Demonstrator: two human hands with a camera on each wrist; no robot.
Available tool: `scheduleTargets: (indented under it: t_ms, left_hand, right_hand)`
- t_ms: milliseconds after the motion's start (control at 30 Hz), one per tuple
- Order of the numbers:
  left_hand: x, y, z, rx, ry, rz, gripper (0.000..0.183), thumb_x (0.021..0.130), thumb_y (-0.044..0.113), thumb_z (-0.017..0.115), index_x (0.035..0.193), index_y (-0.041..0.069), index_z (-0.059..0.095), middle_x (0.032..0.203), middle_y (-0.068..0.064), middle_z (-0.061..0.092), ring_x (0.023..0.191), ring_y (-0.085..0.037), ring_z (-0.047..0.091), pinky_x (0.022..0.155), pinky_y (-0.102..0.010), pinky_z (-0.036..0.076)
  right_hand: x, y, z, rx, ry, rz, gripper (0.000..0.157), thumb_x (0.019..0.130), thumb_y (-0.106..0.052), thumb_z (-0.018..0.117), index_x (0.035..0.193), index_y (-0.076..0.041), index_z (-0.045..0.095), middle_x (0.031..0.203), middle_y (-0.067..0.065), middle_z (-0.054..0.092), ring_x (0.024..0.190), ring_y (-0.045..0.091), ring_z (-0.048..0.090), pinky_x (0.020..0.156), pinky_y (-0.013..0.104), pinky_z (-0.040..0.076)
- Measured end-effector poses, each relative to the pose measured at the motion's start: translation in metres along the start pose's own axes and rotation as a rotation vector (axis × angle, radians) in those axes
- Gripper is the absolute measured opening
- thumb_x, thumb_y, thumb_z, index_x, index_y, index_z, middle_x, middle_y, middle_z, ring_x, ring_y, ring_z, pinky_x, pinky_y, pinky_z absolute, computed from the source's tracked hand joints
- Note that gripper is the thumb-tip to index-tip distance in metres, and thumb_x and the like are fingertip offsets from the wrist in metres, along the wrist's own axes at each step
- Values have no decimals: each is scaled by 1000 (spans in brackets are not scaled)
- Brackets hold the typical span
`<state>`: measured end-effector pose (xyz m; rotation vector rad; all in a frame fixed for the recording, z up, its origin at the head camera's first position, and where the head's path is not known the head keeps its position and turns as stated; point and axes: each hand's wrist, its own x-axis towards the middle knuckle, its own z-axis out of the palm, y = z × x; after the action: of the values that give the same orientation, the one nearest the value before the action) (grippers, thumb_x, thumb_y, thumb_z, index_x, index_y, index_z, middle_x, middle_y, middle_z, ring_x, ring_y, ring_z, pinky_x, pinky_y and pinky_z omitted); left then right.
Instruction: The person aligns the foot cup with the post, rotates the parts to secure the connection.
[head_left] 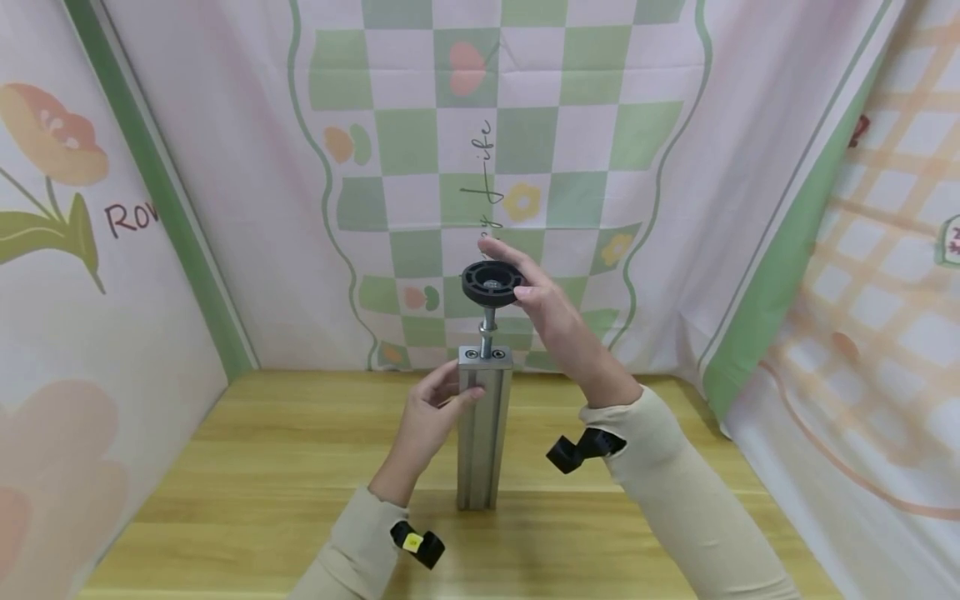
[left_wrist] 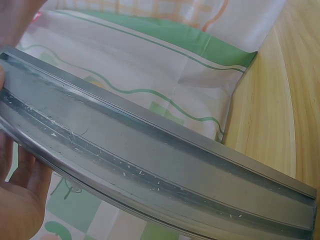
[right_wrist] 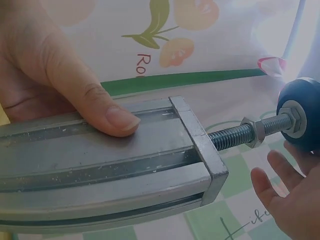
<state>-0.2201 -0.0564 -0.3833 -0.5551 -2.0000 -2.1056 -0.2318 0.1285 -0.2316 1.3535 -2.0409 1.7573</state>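
A silvery aluminium profile [head_left: 482,450] stands upright on the wooden table, with an end plate [head_left: 485,362] fixed by two screws on top. From that plate rises a threaded rod [right_wrist: 232,136] carrying a hex nut [right_wrist: 257,131], topped by a round black levelling foot [head_left: 476,293]. My left hand [head_left: 426,423] grips the profile near its upper end, thumb on the near face. Beside the foot, my right hand [head_left: 557,323] has its thumb at the rim and its fingers stretched out past the far side. White specks lie in the profile's grooves in the left wrist view.
Around the profile spreads the wood-grain table [head_left: 270,467]. Patterned cloth [head_left: 420,142] hangs behind it and along both sides. Each sleeve has a black wrist mount, the left one [head_left: 427,548] with a yellow patch, the right one [head_left: 573,452] plain.
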Motion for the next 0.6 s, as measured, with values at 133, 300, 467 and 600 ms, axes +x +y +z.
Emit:
scheduleTargets:
  t_ms: [133,300,467,600]
  left_hand:
    - [0,0,0,5,3,2,48,89,28,78,134,16,64,118,-4,68,107,-22,65,90,-38,54]
    - [0,0,0,6,4,3,48,89,28,78,134,16,64,117,-4,68,106,-21,66,89,-36,54]
    - [-1,1,0,7,4,1,49,89,29,78,134,15,64,118,-4,68,106,-21,66,89,-36,54]
    - [-1,1,0,14,0,5,49,89,29,78,134,15,64,118,-4,68,107,-21,65,89,-36,54]
  right_hand:
    - [1,1,1,79,-3,-17,60,98,-16,28,156,0,27,158,12,32,144,26,31,118,43,22]
    - [1,1,1,90,25,1,58,97,-15,32,153,2,31,153,13,40,140,27,37,115,40,27]
    - [-2,0,0,13,74,55,54,100,-21,39,153,-7,39,152,8,43,134,26,45,108,40,37]
    - [-4,-1,1,22,122,114,51,101,-25,50,151,-13,43,146,9,48,125,27,51,105,38,42]
